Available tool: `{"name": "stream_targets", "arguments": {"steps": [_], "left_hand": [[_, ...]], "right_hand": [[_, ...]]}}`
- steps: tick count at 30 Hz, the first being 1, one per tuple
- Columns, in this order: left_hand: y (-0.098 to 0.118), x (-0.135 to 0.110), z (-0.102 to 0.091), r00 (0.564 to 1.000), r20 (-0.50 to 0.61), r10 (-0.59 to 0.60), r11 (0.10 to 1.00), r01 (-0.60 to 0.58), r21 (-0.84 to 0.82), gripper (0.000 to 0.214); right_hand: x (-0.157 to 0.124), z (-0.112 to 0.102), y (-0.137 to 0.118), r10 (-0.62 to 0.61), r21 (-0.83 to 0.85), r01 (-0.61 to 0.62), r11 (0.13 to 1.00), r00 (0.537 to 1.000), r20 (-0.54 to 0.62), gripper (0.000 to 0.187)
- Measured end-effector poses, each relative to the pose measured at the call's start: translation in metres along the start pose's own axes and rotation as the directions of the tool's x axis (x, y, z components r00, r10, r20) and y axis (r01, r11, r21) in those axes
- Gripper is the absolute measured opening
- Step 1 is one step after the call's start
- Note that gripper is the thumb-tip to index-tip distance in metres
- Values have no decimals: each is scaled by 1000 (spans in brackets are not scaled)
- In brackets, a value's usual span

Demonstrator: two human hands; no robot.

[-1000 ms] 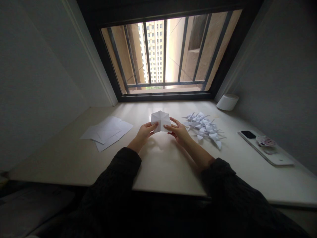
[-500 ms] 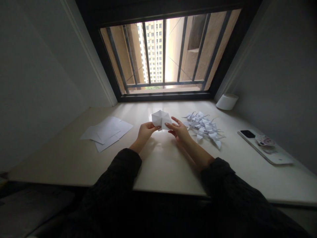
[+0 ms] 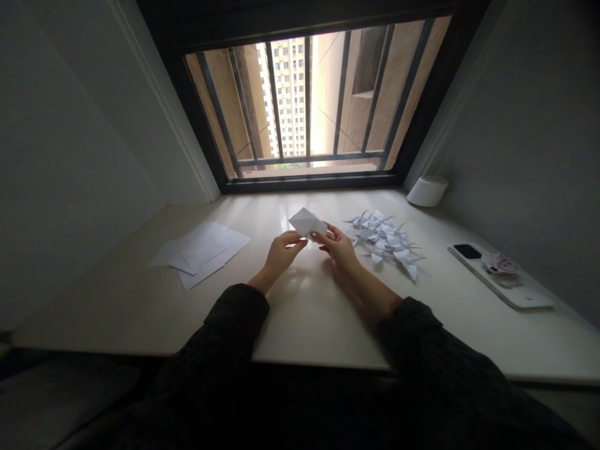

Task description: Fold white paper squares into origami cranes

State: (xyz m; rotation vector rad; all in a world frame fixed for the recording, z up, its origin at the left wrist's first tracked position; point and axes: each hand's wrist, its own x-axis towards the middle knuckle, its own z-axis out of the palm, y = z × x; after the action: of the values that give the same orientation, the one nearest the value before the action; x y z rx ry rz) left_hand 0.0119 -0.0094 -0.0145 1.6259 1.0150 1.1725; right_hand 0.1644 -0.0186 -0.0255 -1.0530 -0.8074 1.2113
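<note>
Both hands hold a small folded white paper (image 3: 306, 222) just above the middle of a pale desk (image 3: 300, 312). My left hand (image 3: 282, 249) pinches its near left edge with thumb and fingers. My right hand (image 3: 338, 247) pinches its near right corner, fingers curled. The paper is collapsed into a narrow pointed shape, tilted up towards the window.
A loose stack of flat white sheets (image 3: 197, 253) lies to the left. A pile of several folded paper cranes (image 3: 384, 240) lies right of my right hand. A phone on a white slab (image 3: 499, 275) sits far right, a white round container (image 3: 427, 190) by the barred window (image 3: 309, 100).
The paper went from an open, spread star-like shape to a narrower folded shape as my hands pressed its sides together. Both hands stayed in place.
</note>
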Motion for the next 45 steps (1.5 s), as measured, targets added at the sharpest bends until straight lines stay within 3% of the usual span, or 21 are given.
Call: {"name": "stream_targets", "arguments": {"steps": [6, 8, 10, 12, 14, 16, 19, 23, 30, 34, 39, 41, 45], "left_hand": [[14, -7, 3, 990, 133, 37, 993, -51, 106, 26], [15, -8, 2, 991, 129, 40, 987, -59, 152, 28], [14, -9, 0, 998, 52, 26, 976, -36, 216, 31], [14, -8, -2, 994, -105, 28, 967, -1, 256, 33], [16, -8, -4, 963, -260, 70, 971, -6, 239, 30], [17, -7, -5, 945, -307, 113, 982, -60, 178, 37], [16, -6, -3, 962, -248, 114, 990, -89, 111, 49], [8, -5, -1, 981, -179, 79, 993, -63, 98, 38], [0, 0, 0, 982, -187, 38, 999, -40, -10, 30], [-3, 2, -5, 974, -215, 72, 997, -66, 37, 27], [0, -1, -11, 973, -201, 117, 976, -75, 206, 21], [3, -2, -11, 973, -193, 122, 974, -80, 210, 19], [6, -3, -12, 969, -209, 129, 974, -84, 210, 18]], "right_hand": [[6, -3, -1, -26, 35, 27, 999, 999, -36, 73], [6, -3, -3, -27, 66, 29, 997, 999, -29, 74], [4, -2, -4, -40, 82, 41, 996, 999, -20, 75], [2, -1, -5, -61, 77, 61, 995, 998, -1, 76], [0, 0, -5, -102, 54, 100, 994, 994, 31, 76], [-2, 1, -4, -158, 4, 158, 987, 985, 65, 75], [-5, 3, -3, -256, -122, 264, 957, 963, 81, 72], [-9, 5, -4, -384, -275, 391, 878, 920, 79, 71], [-19, 3, -9, -450, -389, 487, 782, 873, 188, 94], [-18, 0, -13, -565, -477, 606, 636, 787, 247, 96], [-17, -3, -21, -658, -642, 680, 355, 669, 346, 49], [-17, -5, -21, -661, -657, 687, 309, 652, 371, 41], [-16, -7, -20, -664, -669, 698, 257, 630, 403, 43]]}}
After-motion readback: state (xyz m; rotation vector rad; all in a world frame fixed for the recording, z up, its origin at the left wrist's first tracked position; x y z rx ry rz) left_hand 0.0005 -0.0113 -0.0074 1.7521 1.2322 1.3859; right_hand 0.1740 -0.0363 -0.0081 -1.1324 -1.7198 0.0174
